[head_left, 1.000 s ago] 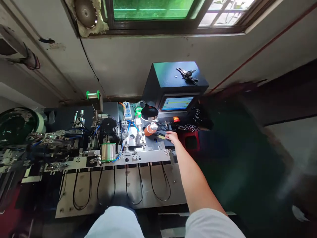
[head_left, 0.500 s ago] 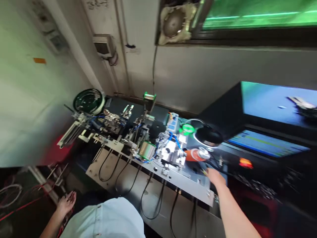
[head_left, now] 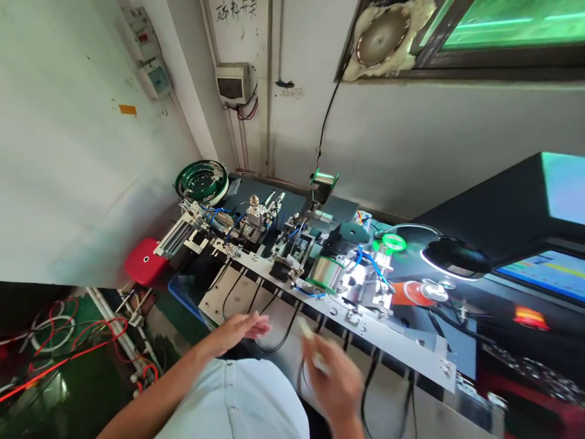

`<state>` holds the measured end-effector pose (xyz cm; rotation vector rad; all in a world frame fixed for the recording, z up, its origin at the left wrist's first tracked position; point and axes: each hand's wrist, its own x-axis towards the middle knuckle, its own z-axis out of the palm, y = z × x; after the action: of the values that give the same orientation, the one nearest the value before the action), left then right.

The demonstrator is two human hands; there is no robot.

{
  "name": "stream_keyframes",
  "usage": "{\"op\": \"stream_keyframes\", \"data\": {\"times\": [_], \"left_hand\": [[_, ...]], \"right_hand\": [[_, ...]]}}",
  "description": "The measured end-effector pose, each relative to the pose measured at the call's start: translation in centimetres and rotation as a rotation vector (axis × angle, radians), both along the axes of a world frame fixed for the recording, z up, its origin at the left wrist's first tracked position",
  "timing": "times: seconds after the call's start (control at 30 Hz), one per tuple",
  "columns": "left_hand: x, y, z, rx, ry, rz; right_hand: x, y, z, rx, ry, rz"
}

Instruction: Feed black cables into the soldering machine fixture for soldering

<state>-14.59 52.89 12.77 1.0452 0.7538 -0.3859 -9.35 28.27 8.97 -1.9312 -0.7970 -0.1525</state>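
A person's right hand has its grip closed around a blurred, pale stick, held before the worktop, below a wire spool; the left hand's grip is relaxed, fingers extended.

The right hand is blurred, and so is the pale object in its fingers, too smeared to identify; the wrist runs off the bottom edge. Past the desk's front edge, black cables pass partly behind that hand. Near the desk's right end, the screen is cut by the picture's right edge, its writing too small to read. The small pieces in the bowl at the desk's left end are too tiny to name.
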Motion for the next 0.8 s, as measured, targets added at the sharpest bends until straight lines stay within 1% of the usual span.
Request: {"op": "stream_keyframes", "data": {"times": [0.03, 0.07, 0.1, 0.17, 0.2, 0.23, 0.27, 0.3, 0.4, 0.43, 0.5, 0.57, 0.67, 0.8], "left_hand": [[0.4, -0.2, 0.5, 0.0, -0.057, -0.009], [0.5, 0.1, 0.9, 0.017, -0.097, 0.019], [0.4, 0.7, 1.0, 0.038, -0.105, 0.09], [-0.3, 3.2, 0.7, 0.075, -0.075, 0.281], [-0.7, 4.8, 0.2, 0.093, -0.048, 0.373], [-1.1, 6.6, -0.3, 0.111, -0.02, 0.448], [-1.4, 8.4, -0.8, 0.133, 0.007, 0.505], [-1.6, 10.3, -1.3, 0.16, 0.029, 0.544], [-1.5, 15.2, -2.3, 0.25, 0.081, 0.615], [-1.1, 16.5, -2.5, 0.277, 0.091, 0.614], [0.0, 18.7, -2.5, 0.327, 0.087, 0.562], [1.7, 20.4, -2.4, 0.393, 0.058, 0.468], [5.1, 22.4, -2.4, 0.546, -0.003, 0.279], [10.3, 24.5, -3.1, 0.783, -0.072, -0.012]], "right_hand": [[-0.6, 4.0, 0.4, -0.041, -0.169, 0.018], [-1.0, 7.6, 0.8, -0.085, -0.294, 0.063], [-1.1, 10.7, 1.1, -0.113, -0.386, 0.101], [-1.2, 15.2, 1.1, -0.182, -0.39, 0.211], [-1.1, 16.8, 0.6, -0.218, -0.345, 0.275], [-1.0, 18.1, -0.2, -0.255, -0.285, 0.329], [-0.9, 19.2, -1.3, -0.286, -0.229, 0.367], [-0.7, 20.1, -2.8, -0.317, -0.185, 0.367], [0.4, 22.4, -8.1, -0.394, -0.133, 0.25], [0.8, 23.0, -9.9, -0.415, -0.127, 0.218], [1.5, 23.7, -12.8, -0.448, -0.121, 0.177], [1.8, 23.9, -15.0, -0.464, -0.119, 0.159], [1.5, 23.9, -16.8, -0.465, -0.117, 0.153], [0.9, 23.6, -18.1, -0.454, -0.091, 0.165]]}}
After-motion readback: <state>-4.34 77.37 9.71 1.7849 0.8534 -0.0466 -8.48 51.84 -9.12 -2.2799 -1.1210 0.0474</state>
